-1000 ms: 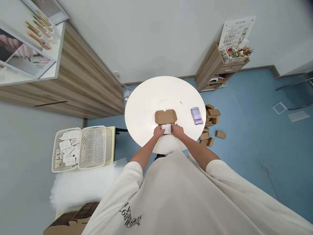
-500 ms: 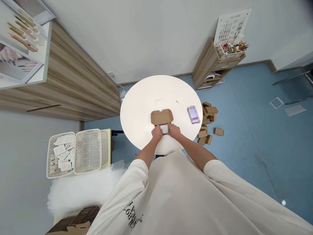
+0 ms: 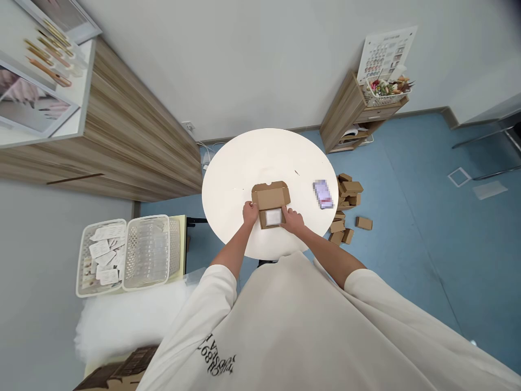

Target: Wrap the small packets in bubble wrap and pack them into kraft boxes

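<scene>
A small brown cardboard box (image 3: 271, 198) lies on the round white table (image 3: 228, 168), its lid raised and folded back away from me. Inside its tray sits a whitish rectangular packet (image 3: 273, 218). At the box's left side, my left hand (image 3: 250, 212) is closed, its fingertips at the edge near the lid's fold. My right hand (image 3: 292, 220) grips the right wall, thumb toward the inside. Parts of both side walls are hidden by my fingers.
A phone-like item (image 3: 323, 194), blurred out, lies on the table's right. Several cardboard boxes (image 3: 349, 188) are heaped on the floor beyond. At left stand white baskets (image 3: 145, 252) with packets and clear pieces, by a pile of white film (image 3: 126, 315).
Both hands have shifted from the tray's front onto its sides, the left one moving outward to the left. More of the tray and the whitish packet now shows.
</scene>
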The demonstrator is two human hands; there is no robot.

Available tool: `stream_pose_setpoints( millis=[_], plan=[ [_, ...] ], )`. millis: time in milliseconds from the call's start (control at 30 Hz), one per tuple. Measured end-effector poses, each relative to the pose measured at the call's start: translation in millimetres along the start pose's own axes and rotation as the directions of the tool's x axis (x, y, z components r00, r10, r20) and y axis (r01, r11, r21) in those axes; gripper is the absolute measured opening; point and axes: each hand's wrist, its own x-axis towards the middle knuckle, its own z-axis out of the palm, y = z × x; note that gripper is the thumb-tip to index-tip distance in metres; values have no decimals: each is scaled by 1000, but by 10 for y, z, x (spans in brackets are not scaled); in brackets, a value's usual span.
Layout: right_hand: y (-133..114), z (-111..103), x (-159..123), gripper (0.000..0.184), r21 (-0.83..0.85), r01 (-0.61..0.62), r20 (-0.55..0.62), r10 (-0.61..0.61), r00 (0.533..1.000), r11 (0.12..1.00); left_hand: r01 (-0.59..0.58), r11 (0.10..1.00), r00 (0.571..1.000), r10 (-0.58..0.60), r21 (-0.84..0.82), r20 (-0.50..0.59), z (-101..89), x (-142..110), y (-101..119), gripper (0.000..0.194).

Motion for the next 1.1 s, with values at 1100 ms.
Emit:
stream_pose_setpoints(
  millis=[1100],
  plan=[
    [123, -690, 269, 78, 880, -115, 85, 86, 993, 461, 74, 962, 919, 37, -263, 393, -438, 23, 124, 98]
  ],
)
